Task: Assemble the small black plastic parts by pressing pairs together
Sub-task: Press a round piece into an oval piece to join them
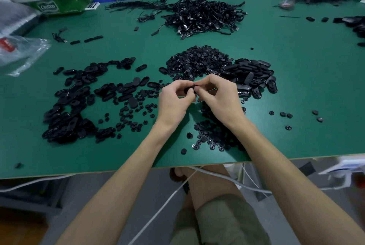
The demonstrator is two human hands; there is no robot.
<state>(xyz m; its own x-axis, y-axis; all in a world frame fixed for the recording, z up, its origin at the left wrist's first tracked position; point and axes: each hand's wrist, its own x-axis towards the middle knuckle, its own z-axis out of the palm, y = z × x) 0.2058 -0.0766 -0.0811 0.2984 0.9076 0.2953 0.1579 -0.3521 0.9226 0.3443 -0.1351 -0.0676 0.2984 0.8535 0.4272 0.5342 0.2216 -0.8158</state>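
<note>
Forearms come in over the near table [118,157] edge. Left hand [173,100] and right hand [217,94] meet mid-table, fingertips pinched on one small black part [190,89]; a second piece there can't be made out. Looks like the press step: squeeze, then drop it. Round-piece heap [197,61] just beyond, oval shells [254,74] right, looser pieces [75,98] left. Bare green near-left and far-right.

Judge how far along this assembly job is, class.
Likely done: the spread of oval parts at left, though I cannot confirm they are pressed. In hand: left hand and right hand pinch one black piece between them. Left: the heap of round parts and oval shells.
</note>
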